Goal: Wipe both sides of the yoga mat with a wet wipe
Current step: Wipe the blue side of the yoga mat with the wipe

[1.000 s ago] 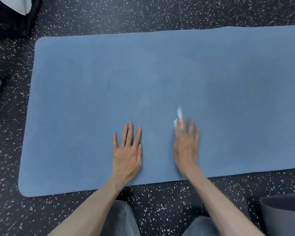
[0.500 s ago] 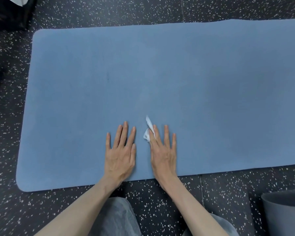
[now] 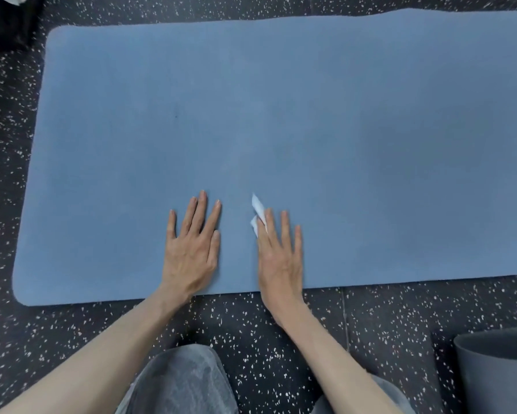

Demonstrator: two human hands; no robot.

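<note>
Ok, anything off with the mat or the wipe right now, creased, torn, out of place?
Nothing stands out. The blue foam yoga mat lies flat on the speckled black floor, no folds or tears visible. The left hand rests flat on it; the right hand presses the white wet wipe.

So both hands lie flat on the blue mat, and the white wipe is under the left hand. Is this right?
Not quite. In the head view the wet wipe sticks out from under the right hand, not the left hand. Both hands do lie flat on the blue yoga mat.
</note>
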